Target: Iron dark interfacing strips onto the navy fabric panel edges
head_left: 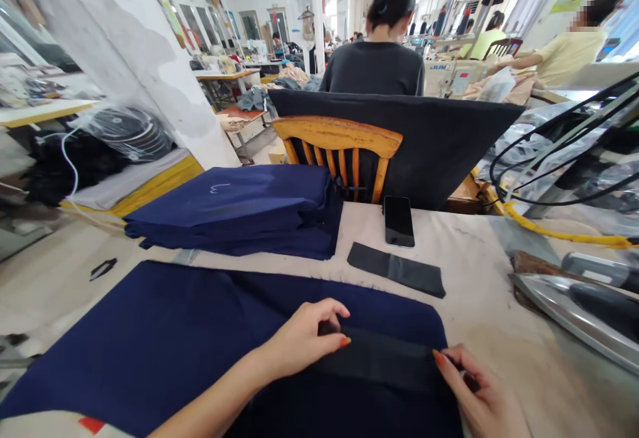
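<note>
A dark strip of fabric [384,360] lies lengthwise over a navy fabric panel [194,318] on the worktable. My left hand [304,338] is at the strip's left end, its thumb resting along it. Thumb and index finger curve with a gap between them; the other fingers are mostly hidden. My right hand [474,385] pinches the strip's right end between thumb and fingers, by the panel's right edge. Beyond the panel lies a second dark strip [397,269], touched by neither hand.
A navy fabric stack [239,205] sits at the back left, and a phone [398,221] near the far edge. An iron [584,311] rests at the right, near hanging black cables [549,202]. A wooden chair [344,133] and a seated person [377,58] are beyond the table.
</note>
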A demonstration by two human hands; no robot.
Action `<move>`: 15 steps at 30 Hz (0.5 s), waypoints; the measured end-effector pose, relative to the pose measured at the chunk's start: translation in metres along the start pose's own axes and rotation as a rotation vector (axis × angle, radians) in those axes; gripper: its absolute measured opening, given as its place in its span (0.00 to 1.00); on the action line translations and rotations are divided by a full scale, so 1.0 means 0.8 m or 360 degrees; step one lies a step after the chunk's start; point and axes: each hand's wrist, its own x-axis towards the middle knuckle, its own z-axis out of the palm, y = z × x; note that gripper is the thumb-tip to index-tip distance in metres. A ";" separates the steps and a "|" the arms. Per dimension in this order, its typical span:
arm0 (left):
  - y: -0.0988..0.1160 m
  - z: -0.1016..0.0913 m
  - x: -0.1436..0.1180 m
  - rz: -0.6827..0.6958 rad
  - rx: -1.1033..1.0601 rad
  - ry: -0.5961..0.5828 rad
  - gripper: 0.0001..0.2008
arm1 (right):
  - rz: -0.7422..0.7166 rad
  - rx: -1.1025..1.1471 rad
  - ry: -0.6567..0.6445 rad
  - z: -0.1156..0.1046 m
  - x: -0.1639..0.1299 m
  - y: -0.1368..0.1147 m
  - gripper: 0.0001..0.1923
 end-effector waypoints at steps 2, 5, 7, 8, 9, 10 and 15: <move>-0.006 0.002 0.012 0.0030 0.0126 0.0135 0.12 | 0.0003 -0.0213 0.0063 -0.004 0.012 0.008 0.19; -0.011 0.004 0.025 0.0071 0.0390 0.0299 0.15 | 0.0044 -0.0620 0.0174 -0.005 0.026 0.012 0.22; -0.013 0.004 0.031 0.0077 0.0539 0.0393 0.17 | 0.0037 -0.0819 0.0210 -0.003 0.032 0.011 0.23; -0.014 0.004 0.033 0.0077 0.0590 0.0429 0.17 | 0.0016 -0.0874 0.0206 -0.002 0.034 0.011 0.24; -0.015 0.004 0.034 0.0073 0.0625 0.0455 0.17 | -0.0013 -0.0903 0.0195 -0.001 0.036 0.012 0.24; -0.016 0.004 0.036 0.0068 0.0649 0.0472 0.17 | -0.0041 -0.0921 0.0187 -0.001 0.038 0.014 0.24; -0.018 0.003 0.038 0.0050 0.0711 0.0490 0.17 | -0.0127 -0.0993 0.0172 -0.002 0.045 0.032 0.25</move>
